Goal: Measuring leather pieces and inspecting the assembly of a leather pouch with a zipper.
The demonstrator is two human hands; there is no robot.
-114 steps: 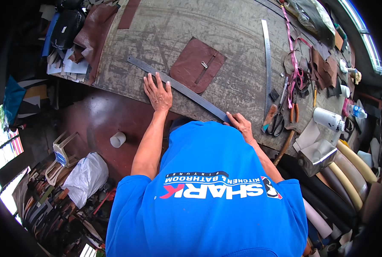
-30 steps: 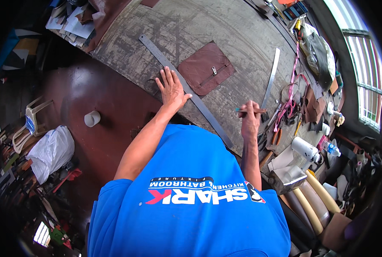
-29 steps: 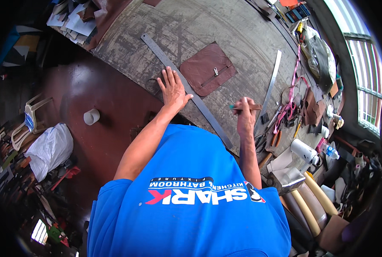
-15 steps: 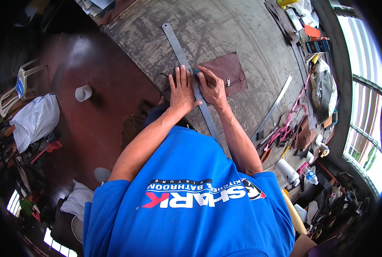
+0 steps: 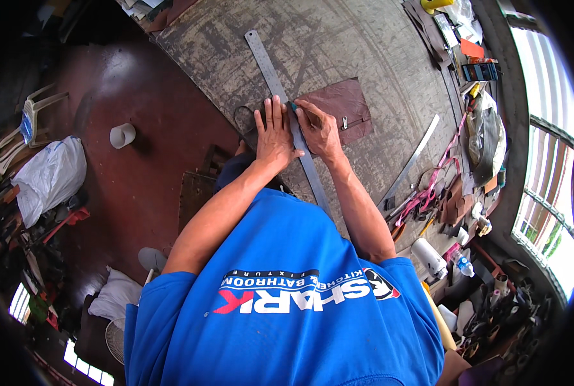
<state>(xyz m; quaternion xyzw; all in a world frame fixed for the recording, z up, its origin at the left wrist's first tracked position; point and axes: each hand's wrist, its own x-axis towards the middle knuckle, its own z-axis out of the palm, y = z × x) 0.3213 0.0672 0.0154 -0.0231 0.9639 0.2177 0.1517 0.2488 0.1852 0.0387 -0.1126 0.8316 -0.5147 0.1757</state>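
A long steel ruler [image 5: 265, 62] lies slantwise on the worn table. My left hand [image 5: 274, 136] presses flat on it with fingers stretched out, the thumb reaching across toward its right edge. Along that right edge, my right hand [image 5: 321, 134] is closed around a small tool with a dark green end [image 5: 291, 105]; its tip and exact kind are hidden by the fingers. Under and beside my right hand is a piece of brown leather [image 5: 343, 98] with a slit and a silver zipper pull [image 5: 345, 123]. Some dark material lies left of the ruler by my left hand.
The scratched tabletop [image 5: 216, 48] ends on the left above a red floor [image 5: 113, 199]. A second metal ruler [image 5: 415, 151] lies to the right. Beyond it are pink-handled scissors [image 5: 426, 201], a phone [image 5: 480, 71], a white tumbler [image 5: 429, 257] and a water bottle [image 5: 463, 264].
The whole view has turned very slightly. The tool's green end sits a little closer to my left fingertips; my left hand stays flat on the ruler.
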